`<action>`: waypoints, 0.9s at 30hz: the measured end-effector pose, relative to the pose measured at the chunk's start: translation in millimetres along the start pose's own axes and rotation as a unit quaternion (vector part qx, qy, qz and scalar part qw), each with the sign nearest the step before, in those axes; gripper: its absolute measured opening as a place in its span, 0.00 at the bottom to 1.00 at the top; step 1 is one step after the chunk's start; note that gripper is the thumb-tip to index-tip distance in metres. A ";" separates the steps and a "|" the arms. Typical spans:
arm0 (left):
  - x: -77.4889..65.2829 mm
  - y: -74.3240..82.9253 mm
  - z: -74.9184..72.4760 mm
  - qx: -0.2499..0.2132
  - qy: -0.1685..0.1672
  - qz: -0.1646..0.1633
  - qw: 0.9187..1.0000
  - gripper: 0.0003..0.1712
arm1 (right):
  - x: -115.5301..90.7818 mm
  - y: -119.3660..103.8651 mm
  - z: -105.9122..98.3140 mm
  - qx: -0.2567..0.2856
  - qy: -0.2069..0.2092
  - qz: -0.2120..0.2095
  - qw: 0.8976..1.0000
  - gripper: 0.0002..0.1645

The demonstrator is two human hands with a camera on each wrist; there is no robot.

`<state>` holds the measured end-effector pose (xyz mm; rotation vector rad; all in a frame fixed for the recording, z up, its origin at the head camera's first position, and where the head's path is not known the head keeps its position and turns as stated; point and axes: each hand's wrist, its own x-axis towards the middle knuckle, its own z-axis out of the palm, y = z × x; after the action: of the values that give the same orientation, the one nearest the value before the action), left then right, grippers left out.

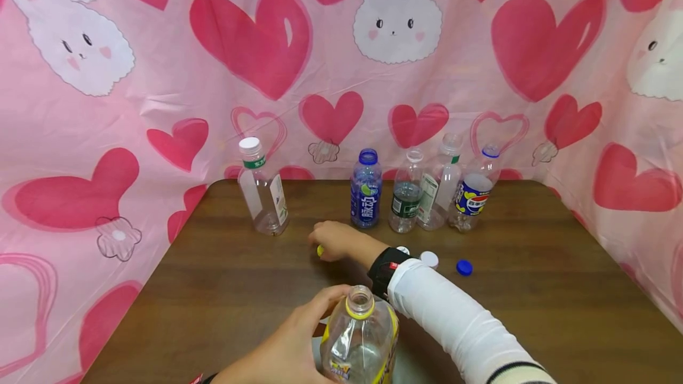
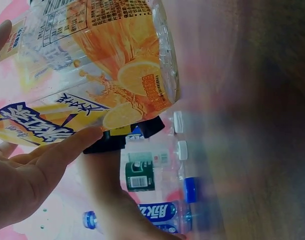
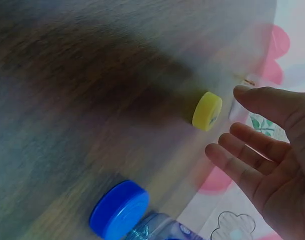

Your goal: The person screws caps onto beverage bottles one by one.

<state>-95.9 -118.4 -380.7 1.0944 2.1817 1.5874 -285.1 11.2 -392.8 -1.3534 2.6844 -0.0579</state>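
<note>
My left hand (image 1: 299, 336) grips a clear plastic bottle (image 1: 360, 336) with a yellow-and-orange label at the table's near side. Its mouth is uncapped, with a yellow ring round the neck. The same bottle (image 2: 107, 65) fills the upper left of the left wrist view. My right hand (image 1: 333, 240) reaches across beyond it, beside a small yellow cap (image 1: 320, 250). In the right wrist view the yellow cap (image 3: 207, 111) lies on the table just off the fingertips, with thumb and fingers of my right hand (image 3: 277, 145) apart and nothing between them.
Along the back stand a white-capped bottle (image 1: 264, 194), a blue bottle (image 1: 366, 191), a green-labelled bottle (image 1: 405, 200), a tall clear bottle (image 1: 440, 188) and a Pepsi bottle (image 1: 473, 194). A white cap (image 1: 428, 259) and blue cap (image 1: 464, 267) lie right of my sleeve.
</note>
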 end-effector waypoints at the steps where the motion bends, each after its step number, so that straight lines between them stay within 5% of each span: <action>1: -0.1 0.0 -0.4 -0.003 -0.001 -0.004 1.000 0.56 | 1.9 -1.0 0.7 -0.005 -0.003 0.001 1.000 0.14; 12: -0.7 0.5 -4.8 -0.035 -0.015 -0.048 0.998 0.53 | 9.6 -5.4 12.6 -0.064 0.004 0.008 0.998 0.09; 22: -0.6 -0.8 -2.9 -0.022 -0.009 -0.019 1.000 0.55 | 14.1 -0.9 26.4 -0.065 0.034 0.061 0.995 0.11; 27: 0.5 -2.6 -2.8 -0.011 -0.004 0.004 1.000 0.56 | 13.8 4.0 29.2 -0.043 0.045 0.049 0.997 0.10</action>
<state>-99.1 -120.4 -381.8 1.1036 2.1508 1.6045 -292.4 3.2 -423.5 -1.2691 2.8545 0.0059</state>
